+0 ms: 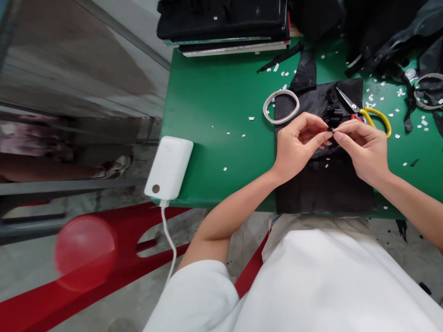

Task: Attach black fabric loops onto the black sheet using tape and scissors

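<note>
My left hand [300, 143] and my right hand [362, 146] meet fingertip to fingertip over a sheet of black fabric [323, 184] on the green table [214, 106]. Both pinch a small black piece [331, 129] that I cannot make out in detail. Yellow-handled scissors [367, 113] lie just beyond my right hand on the fabric. A white tape ring [281, 106] rests beside the fabric, just beyond my left hand.
A white power bank [169, 167] with a cable sits at the table's left front corner. Stacked black material [224, 20] lies at the back, more black fabric and another tape ring [427, 90] at the right. Small white scraps litter the table. A red frame [114, 267] stands below.
</note>
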{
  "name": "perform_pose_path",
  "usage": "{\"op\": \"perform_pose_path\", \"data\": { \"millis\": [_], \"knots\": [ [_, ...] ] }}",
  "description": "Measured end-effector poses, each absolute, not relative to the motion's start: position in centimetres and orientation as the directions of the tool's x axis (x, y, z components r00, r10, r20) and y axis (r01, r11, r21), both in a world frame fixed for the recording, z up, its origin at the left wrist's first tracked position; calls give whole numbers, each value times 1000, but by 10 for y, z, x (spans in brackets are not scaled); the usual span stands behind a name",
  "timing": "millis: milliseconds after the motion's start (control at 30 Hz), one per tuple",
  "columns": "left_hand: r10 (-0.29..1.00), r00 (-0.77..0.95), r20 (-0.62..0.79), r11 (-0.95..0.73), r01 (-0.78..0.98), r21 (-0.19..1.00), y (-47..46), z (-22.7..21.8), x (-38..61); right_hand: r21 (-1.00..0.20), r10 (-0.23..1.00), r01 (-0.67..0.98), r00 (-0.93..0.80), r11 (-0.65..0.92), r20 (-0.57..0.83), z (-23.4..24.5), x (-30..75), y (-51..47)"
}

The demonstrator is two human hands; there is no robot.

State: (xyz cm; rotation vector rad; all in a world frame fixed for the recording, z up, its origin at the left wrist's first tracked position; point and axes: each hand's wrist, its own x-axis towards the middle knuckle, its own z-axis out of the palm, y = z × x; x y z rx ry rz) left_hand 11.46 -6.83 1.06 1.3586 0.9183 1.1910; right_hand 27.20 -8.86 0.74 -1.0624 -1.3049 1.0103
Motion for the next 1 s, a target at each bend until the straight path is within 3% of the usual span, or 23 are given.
{"op": "perform_pose_path", "data": {
  "millis": [200,400,1000],
  "knots": [
    [935,237,263,-274,13,962,-68,8,111,-978,979,46,8,204,204,9,273,-87],
    [864,261,431,-489,223,843,-66,12,107,-974,982,125,-39,190,187,13,277,-88],
    [726,406,555,-686,378,621,-60,10,100,-959,978,202,-91,201,186,13,281,-84]
  ]
}}
